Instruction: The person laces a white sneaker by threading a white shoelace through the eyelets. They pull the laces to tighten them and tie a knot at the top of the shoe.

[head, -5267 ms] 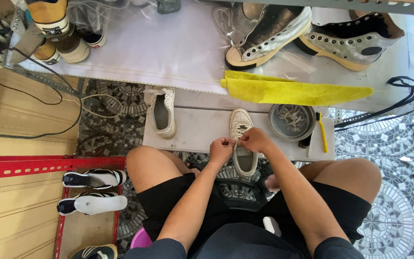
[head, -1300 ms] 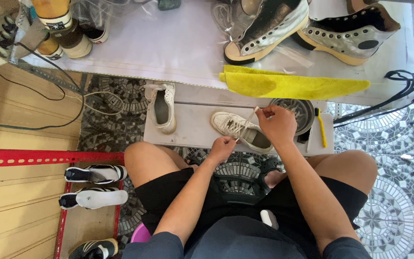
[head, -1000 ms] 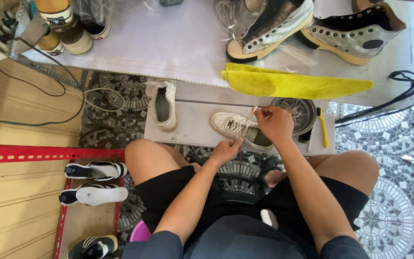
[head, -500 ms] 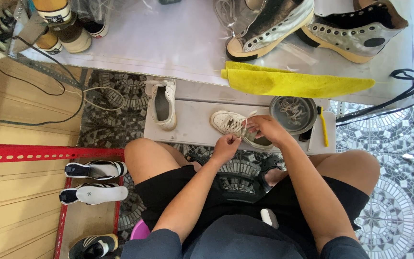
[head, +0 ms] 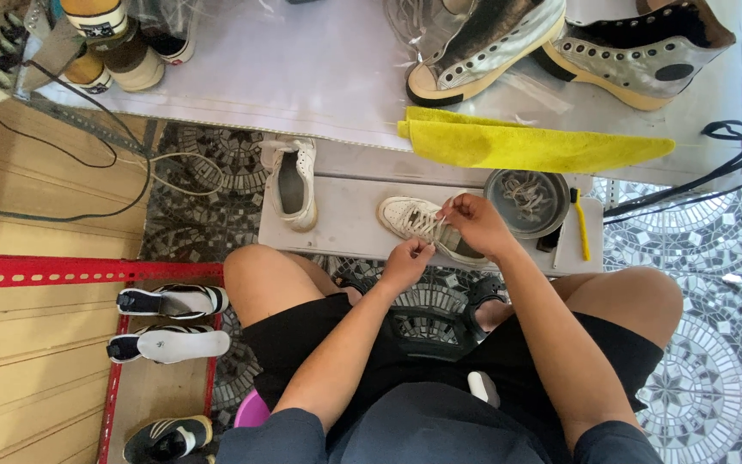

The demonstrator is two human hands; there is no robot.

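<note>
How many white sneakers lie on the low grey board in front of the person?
2: one white sneaker at the board's left end, untouched; the other sneaker under both hands, left hand, right hand.

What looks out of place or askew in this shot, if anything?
Little stands out. The white sneaker lies at an angle across the low grey bench while both hands, left hand and right hand, work at its lace. The yellow cloth hangs over the white table edge. No spill or damage shows.
</note>
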